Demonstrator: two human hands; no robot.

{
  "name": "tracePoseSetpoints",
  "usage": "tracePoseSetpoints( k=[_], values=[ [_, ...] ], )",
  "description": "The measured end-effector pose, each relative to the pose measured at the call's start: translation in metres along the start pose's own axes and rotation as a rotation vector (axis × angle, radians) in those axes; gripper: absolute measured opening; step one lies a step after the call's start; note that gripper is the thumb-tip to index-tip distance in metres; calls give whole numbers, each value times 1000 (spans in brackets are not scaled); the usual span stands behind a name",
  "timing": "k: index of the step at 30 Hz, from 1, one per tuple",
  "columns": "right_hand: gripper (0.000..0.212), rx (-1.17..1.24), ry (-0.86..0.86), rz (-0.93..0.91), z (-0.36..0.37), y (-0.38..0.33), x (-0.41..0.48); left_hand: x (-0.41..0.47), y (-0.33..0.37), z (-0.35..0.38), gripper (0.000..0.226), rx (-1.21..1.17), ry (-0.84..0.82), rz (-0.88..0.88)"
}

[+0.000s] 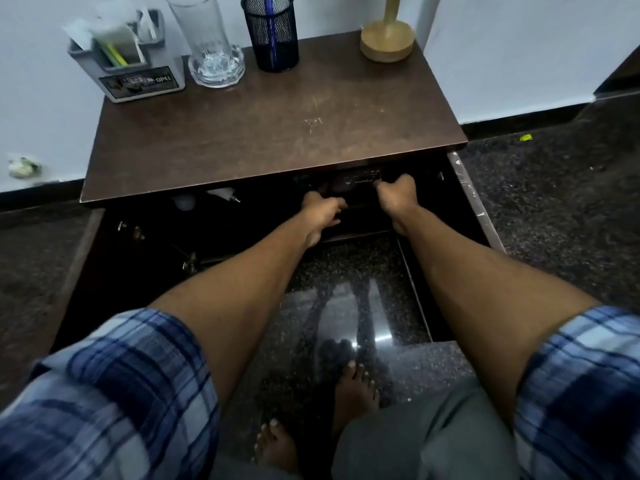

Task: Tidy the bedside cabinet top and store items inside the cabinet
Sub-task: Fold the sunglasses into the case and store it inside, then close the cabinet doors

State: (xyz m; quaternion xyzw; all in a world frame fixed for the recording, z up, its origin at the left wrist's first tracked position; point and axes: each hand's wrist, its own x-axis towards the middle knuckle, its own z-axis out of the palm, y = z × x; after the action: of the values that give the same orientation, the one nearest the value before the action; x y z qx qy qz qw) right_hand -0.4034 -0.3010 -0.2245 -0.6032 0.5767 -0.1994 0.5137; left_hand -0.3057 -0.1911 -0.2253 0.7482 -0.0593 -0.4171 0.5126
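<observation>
Crouching before an open bedside cabinet (114, 237), a person reaches both arms into the dark space under its brown tabletop (277, 133).

Four things stand along the back edge of the tabletop. From the left they are a grey desk organiser (138, 77) holding papers and pens, a tall empty glass (207, 39), a black mesh pen holder (273, 36) with a blue pen in it, and a round wooden lamp base (387, 41). The front of the tabletop carries nothing, so the surface looks largely tidied. Whether those four should also go inside cannot be told.

Inside the cabinet, a pale bulb-like object (185, 202) lies at the left. The left hand (323, 211) has its fingers curled downward in shadow, and I cannot tell what they hold, if anything. The right hand (396, 194) is curled into a fist, with its thumb against a dark item with pale lettering (360, 178). It seems to be gripping that item and setting it in place.

The left door (79, 258) and the right door (474, 202) swing wide, leaving a broad opening. The front lip of the tabletop hangs just above both wrists, so a hand lifting out could knock it. Polished speckled floor (346, 299) lies open between the doors.
</observation>
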Motion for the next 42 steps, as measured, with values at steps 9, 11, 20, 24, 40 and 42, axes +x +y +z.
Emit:
tracePoseSetpoints(
  k=[9,11,20,24,40,42],
  values=[
    [49,75,13,32,25,-5,12,23,-1,-4,29,95,-4,-15],
    [48,44,26,31,26,-3,14,25,-2,-4,26,100,-3,-14],
    [43,97,7,41,16,-6,10,19,2,-4,26,79,-2,-14],
    [53,-59,-14,26,8,5,17,7,1,-14,13,90,22,12],
    [11,-513,-85,-391,-66,-26,-113,-102,-12,-128,29,176,198,213],
    [16,-538,-54,-423,-82,-26,-126,-116,-14,-161,29,236,345,268]
  ],
)
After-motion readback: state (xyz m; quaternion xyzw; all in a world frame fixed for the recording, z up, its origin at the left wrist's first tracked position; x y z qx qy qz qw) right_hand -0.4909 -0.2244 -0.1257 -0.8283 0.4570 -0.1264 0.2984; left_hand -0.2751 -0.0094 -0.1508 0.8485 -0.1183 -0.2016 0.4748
